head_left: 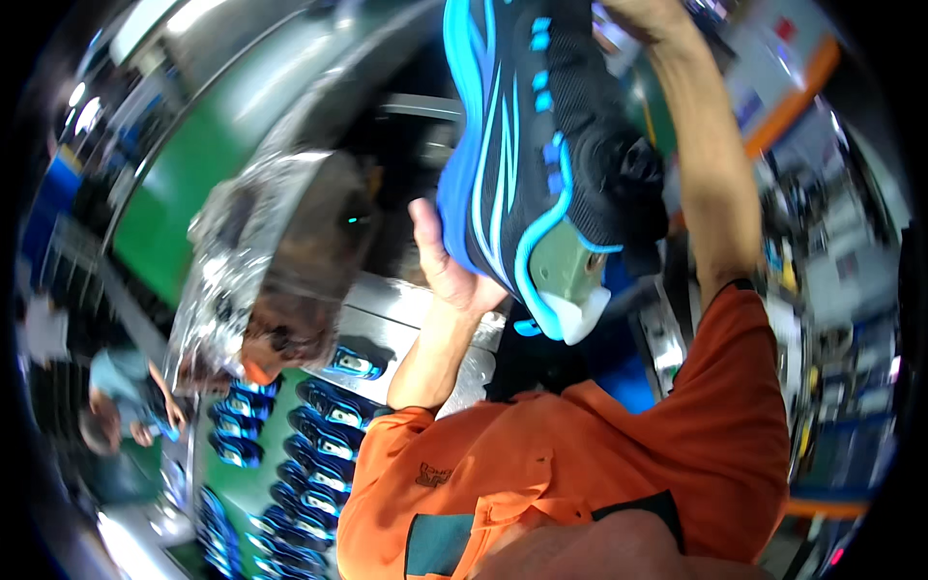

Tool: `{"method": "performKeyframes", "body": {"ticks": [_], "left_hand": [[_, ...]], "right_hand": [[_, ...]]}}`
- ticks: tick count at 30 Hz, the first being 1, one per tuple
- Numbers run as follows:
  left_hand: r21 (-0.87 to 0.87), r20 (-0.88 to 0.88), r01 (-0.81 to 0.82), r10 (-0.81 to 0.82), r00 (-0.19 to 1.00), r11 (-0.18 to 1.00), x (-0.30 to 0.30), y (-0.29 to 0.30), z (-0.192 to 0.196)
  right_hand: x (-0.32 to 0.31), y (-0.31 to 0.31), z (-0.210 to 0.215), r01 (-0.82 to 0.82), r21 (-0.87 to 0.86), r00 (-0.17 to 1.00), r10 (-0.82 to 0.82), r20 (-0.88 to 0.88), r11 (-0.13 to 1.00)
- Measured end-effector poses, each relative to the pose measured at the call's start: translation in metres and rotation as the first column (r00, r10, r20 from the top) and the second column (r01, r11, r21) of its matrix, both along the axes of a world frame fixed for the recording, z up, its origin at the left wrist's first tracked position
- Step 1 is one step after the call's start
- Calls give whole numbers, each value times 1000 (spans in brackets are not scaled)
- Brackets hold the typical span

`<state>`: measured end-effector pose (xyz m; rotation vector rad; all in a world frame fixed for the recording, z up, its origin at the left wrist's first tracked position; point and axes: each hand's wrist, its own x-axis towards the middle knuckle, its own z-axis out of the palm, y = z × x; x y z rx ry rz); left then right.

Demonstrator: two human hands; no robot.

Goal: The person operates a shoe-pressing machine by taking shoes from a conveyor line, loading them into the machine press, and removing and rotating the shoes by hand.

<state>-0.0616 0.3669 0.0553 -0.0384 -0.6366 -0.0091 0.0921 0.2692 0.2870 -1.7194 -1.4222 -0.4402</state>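
A black sneaker (pixel 512 135) with a blue and purple sole edge and light-blue stripes is held up close in front of me, its front end cut off by the upper edge. An olive-green block, apparently a shoe last (pixel 561 259), shows in its heel opening beside a white piece (pixel 585 314). My left hand (pixel 459 280) is closed on the sneaker near the heel; its thumb stands up along the sole and the other fingers are hidden behind. At the upper edge, my right hand (pixel 643 17) is beside the sneaker's front part, blurred and partly cut off, its fingers hidden.
A machine part wrapped in clear plastic (pixel 261 251) stands left of the sneaker. Several blue-black shoes (pixel 314 454) lie in rows on a green surface (pixel 242 483) at the lower left. Another person (pixel 126 396) is at far left. An orange beam (pixel 793 97) crosses the upper right.
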Motion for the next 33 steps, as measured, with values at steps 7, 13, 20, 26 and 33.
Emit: {"method": "performKeyframes", "body": {"ticks": [7,13,20,26,33], "left_hand": [[527,-351,61,152,924,848,34,-147,-61],[757,-185,38,158,970,652,26,-333,-106],[901,-21,84,-149,989,426,-26,-513,-119],[974,-190,224,-408,893,39,25,-659,-148],[755,470,-513,-208,858,-408,103,-860,-207]], "right_hand": [[-42,-268,-210,462,182,825,-346,-447,868],[-168,-369,-295,920,305,380,-371,-847,245],[-258,-544,-329,952,282,216,-398,-891,-115],[-344,-646,-347,858,323,39,-576,-816,-399],[-381,-652,-337,708,171,-345,-547,-763,-685]]}}
